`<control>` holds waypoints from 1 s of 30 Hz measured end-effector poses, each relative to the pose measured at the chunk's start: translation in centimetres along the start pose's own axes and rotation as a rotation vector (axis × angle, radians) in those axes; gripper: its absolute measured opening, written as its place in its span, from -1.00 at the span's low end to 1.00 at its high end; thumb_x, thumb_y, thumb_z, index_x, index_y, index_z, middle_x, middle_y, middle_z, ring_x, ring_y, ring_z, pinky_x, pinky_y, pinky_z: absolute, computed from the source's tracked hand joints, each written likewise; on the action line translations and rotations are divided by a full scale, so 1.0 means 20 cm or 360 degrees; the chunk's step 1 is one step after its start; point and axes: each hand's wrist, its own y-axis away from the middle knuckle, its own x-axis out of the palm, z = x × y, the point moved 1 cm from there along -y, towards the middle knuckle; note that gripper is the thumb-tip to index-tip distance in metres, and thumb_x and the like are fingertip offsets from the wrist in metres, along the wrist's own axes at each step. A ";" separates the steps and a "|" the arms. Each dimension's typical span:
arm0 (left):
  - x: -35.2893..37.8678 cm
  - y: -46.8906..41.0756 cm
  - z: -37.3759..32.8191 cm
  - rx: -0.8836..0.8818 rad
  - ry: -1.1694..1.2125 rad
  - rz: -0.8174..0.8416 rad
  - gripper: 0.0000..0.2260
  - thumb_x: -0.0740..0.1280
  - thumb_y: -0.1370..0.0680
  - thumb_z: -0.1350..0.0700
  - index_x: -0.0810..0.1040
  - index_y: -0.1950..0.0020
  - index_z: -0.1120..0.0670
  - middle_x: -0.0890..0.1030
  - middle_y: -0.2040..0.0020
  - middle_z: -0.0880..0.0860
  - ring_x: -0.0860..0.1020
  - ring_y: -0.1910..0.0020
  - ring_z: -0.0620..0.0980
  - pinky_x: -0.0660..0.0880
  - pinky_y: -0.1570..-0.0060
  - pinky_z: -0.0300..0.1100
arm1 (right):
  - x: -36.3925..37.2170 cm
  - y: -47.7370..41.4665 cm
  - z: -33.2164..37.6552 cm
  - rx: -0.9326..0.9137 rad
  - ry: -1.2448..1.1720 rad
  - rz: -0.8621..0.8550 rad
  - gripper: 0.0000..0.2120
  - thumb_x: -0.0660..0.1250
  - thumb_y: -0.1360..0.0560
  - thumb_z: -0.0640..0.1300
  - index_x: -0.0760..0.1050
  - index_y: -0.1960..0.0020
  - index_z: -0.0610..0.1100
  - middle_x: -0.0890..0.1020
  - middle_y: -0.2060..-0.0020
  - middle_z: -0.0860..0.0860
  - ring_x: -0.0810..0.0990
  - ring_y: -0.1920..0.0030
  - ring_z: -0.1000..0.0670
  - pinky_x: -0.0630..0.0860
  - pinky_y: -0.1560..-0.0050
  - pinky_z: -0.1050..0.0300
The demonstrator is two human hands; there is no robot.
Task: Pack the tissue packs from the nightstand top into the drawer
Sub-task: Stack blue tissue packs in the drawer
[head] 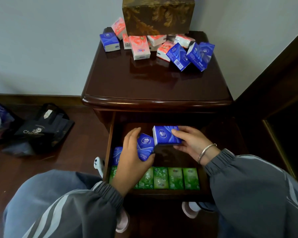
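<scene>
- Black bag (41,129): on the floor, left of the nightstand (153,79).
- Left hand (131,157): fingers and thumb curl round the first blue pack (144,146), held over the left part of the open drawer (109,140).
- Right hand (191,143): fingers lie on top of the second blue pack (165,135), thumb under its near edge; the pack juts out left of the fingertips.
- Green packs (175,177): a row along the drawer's near side.
- Loose packs (139,47): pink and blue, far on the nightstand top.
</scene>
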 end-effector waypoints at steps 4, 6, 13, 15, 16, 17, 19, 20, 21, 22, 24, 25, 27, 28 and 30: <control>-0.02 -0.02 0.01 -0.0377 0.0233 -0.0006 -0.26 0.49 -0.42 0.11 0.18 -0.50 -0.02 0.49 -0.22 -0.20 0.53 -0.06 -0.38 0.45 0.06 -0.51 | 0.06 0.03 -0.07 0.0126 -0.0287 0.0156 -0.95 0.28 -0.52 -0.27 0.50 0.07 -0.15 0.69 0.28 -0.05 0.67 0.29 -0.03 0.63 0.28 0.12; -0.01 -0.02 0.02 -0.0539 0.0403 0.0015 -0.30 0.48 -0.43 0.09 0.21 -0.47 -0.04 0.55 -0.03 -0.26 0.58 0.12 -0.39 0.49 0.21 -0.48 | 0.10 0.04 -0.11 0.0141 -0.0224 0.0166 -0.98 0.28 -0.53 -0.23 0.49 0.07 -0.16 0.69 0.28 -0.05 0.67 0.24 -0.04 0.62 0.14 0.05; 0.02 -0.04 0.05 -0.1324 0.1521 0.0047 -0.51 0.35 -0.53 0.11 0.27 -0.41 0.04 0.58 -0.11 0.06 0.65 0.20 -0.04 0.57 0.26 -0.12 | 0.18 0.06 -0.20 0.0142 -0.0203 0.0090 -0.88 0.28 -0.55 -0.10 0.45 0.00 -0.16 0.68 0.18 -0.08 0.69 0.19 -0.06 0.62 0.11 0.06; 0.01 -0.07 0.06 -0.1394 0.1801 -0.0083 -0.59 0.26 -0.57 0.21 0.30 -0.42 0.13 0.58 -0.08 0.15 0.67 0.28 -0.01 0.59 0.36 -0.12 | 0.18 0.06 -0.19 0.0082 -0.0239 0.0033 -0.89 0.29 -0.54 -0.11 0.43 0.01 -0.16 0.66 0.17 -0.06 0.67 0.18 -0.03 0.61 0.18 0.13; 0.01 -0.07 0.06 -0.1385 0.1819 -0.0151 -0.59 0.24 -0.58 0.28 0.29 -0.41 0.14 0.56 -0.12 0.19 0.67 0.27 0.02 0.60 0.37 -0.11 | 0.18 0.05 -0.18 0.0048 -0.0237 0.0005 -0.90 0.29 -0.54 -0.12 0.42 0.02 -0.14 0.65 0.17 -0.04 0.66 0.19 0.00 0.59 0.22 0.18; 0.00 -0.08 0.07 -0.1364 0.1773 -0.0199 -0.57 0.24 -0.57 0.34 0.28 -0.42 0.15 0.53 -0.18 0.23 0.67 0.25 0.06 0.62 0.35 -0.08 | 0.17 0.04 -0.17 0.0015 -0.0226 -0.0027 -0.91 0.29 -0.54 -0.13 0.42 0.03 -0.13 0.64 0.18 -0.02 0.63 0.21 0.03 0.57 0.25 0.22; 0.00 -0.08 0.08 -0.1333 0.1625 -0.0263 -0.52 0.26 -0.55 0.39 0.25 -0.45 0.17 0.49 -0.26 0.25 0.65 0.16 0.09 0.63 0.25 0.00 | 0.16 0.04 -0.17 -0.0021 -0.0229 -0.0073 -0.94 0.29 -0.54 -0.15 0.41 0.06 -0.11 0.60 0.21 -0.01 0.57 0.27 0.06 0.51 0.27 0.25; 0.00 -0.07 0.09 -0.1334 0.1556 -0.0294 -0.53 0.27 -0.55 0.38 0.26 -0.44 0.20 0.50 -0.27 0.25 0.63 0.13 0.10 0.61 0.17 0.02 | 0.16 0.03 -0.17 -0.0016 -0.0253 -0.0064 -0.94 0.30 -0.53 -0.17 0.41 0.06 -0.12 0.60 0.22 -0.02 0.55 0.29 0.06 0.51 0.28 0.26; 0.00 -0.07 0.09 -0.1331 0.1494 -0.0311 -0.58 0.27 -0.56 0.37 0.31 -0.41 0.24 0.52 -0.25 0.26 0.62 0.12 0.11 0.59 0.10 0.03 | 0.16 0.03 -0.18 0.0007 -0.0269 -0.0030 -0.93 0.30 -0.52 -0.20 0.41 0.05 -0.13 0.59 0.21 -0.04 0.55 0.30 0.05 0.52 0.30 0.26; 0.01 -0.06 0.09 -0.1324 0.1428 -0.0295 -0.66 0.26 -0.57 0.36 0.38 -0.35 0.27 0.55 -0.21 0.28 0.61 0.11 0.12 0.56 0.05 0.03 | 0.17 0.04 -0.20 0.0039 -0.0254 0.0016 -0.91 0.32 -0.51 -0.23 0.40 0.04 -0.15 0.60 0.20 -0.06 0.57 0.30 0.04 0.55 0.31 0.26; 0.02 -0.04 0.07 -0.1326 0.1330 -0.0203 -0.77 0.22 -0.59 0.35 0.47 -0.24 0.32 0.60 -0.14 0.31 0.61 0.09 0.15 0.52 -0.06 0.06 | 0.20 0.05 -0.24 0.0101 -0.0090 0.0089 -0.86 0.34 -0.50 -0.23 0.39 -0.01 -0.17 0.61 0.17 -0.08 0.61 0.29 0.04 0.58 0.31 0.27; 0.03 -0.04 0.07 -0.1344 0.1333 -0.0186 -0.77 0.21 -0.59 0.35 0.47 -0.24 0.34 0.60 -0.13 0.33 0.60 0.05 0.18 0.50 -0.12 0.08 | 0.21 0.05 -0.27 0.0108 0.0053 0.0089 -0.83 0.34 -0.50 -0.19 0.39 -0.03 -0.17 0.61 0.14 -0.07 0.61 0.27 0.06 0.58 0.30 0.27; 0.04 -0.04 0.06 -0.1421 0.1472 -0.0199 -0.73 0.18 -0.61 0.30 0.41 -0.30 0.34 0.58 -0.17 0.34 0.59 -0.08 0.24 0.49 -0.20 0.11 | 0.21 0.05 -0.30 0.0068 0.0381 0.0027 -0.80 0.35 -0.50 -0.08 0.40 -0.05 -0.11 0.58 0.08 -0.01 0.60 0.16 0.08 0.56 0.19 0.21; 0.03 -0.04 0.05 -0.1447 0.1552 -0.0192 -0.71 0.18 -0.63 0.24 0.40 -0.32 0.33 0.58 -0.19 0.33 0.58 -0.13 0.25 0.49 -0.20 0.12 | 0.21 0.04 -0.31 0.0048 0.0493 -0.0003 -0.80 0.35 -0.50 -0.04 0.41 -0.04 -0.07 0.57 0.07 0.03 0.58 0.11 0.09 0.54 0.14 0.18; 0.03 -0.05 0.04 -0.1418 0.1544 -0.0073 -0.66 0.21 -0.63 0.10 0.42 -0.31 0.30 0.60 -0.17 0.28 0.60 -0.14 0.21 0.51 -0.17 0.10 | 0.20 0.03 -0.32 0.0032 0.0564 -0.0009 -0.81 0.36 -0.48 0.02 0.43 0.00 -0.04 0.58 0.07 0.03 0.58 0.09 0.08 0.52 0.16 0.22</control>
